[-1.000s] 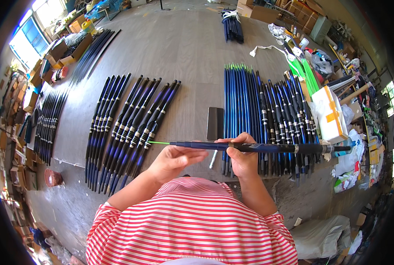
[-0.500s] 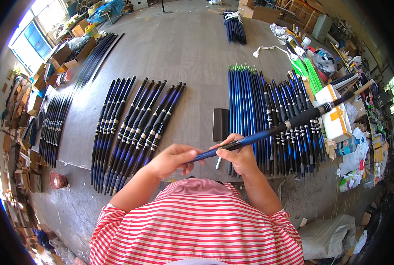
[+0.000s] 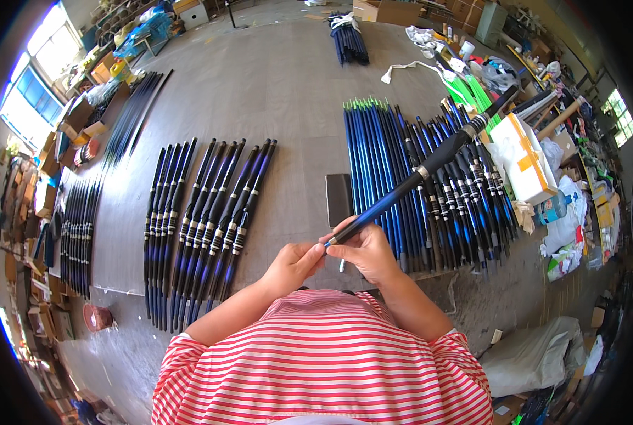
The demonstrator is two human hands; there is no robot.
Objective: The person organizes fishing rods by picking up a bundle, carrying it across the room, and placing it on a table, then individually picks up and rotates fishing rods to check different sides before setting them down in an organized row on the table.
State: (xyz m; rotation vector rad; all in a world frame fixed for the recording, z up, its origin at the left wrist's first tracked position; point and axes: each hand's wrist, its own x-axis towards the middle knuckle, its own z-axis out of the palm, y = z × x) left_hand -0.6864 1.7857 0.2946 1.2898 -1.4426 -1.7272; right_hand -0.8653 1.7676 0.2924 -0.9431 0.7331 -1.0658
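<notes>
Head view: near end of dark rod [image 3: 401, 188] hidden by pinching hands [image 3: 293, 269].

Held rod [image 3: 407, 184] over right rods [image 3: 435, 205]; on table [image 3: 295, 159], phone [image 3: 338, 200] between these and left rods [image 3: 203, 232], bundle [image 3: 350, 47] behind.

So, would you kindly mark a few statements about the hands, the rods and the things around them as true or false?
1. The left hand and the right hand both touch the dark rod. True.
2. From the hands, the dark rod slants toward the lower left. False: it slants toward the upper right.
3. The black phone lies left of the green-tipped rods. True.
4. The striped shirt is blue and white. False: the striped shirt is red and white.
</notes>
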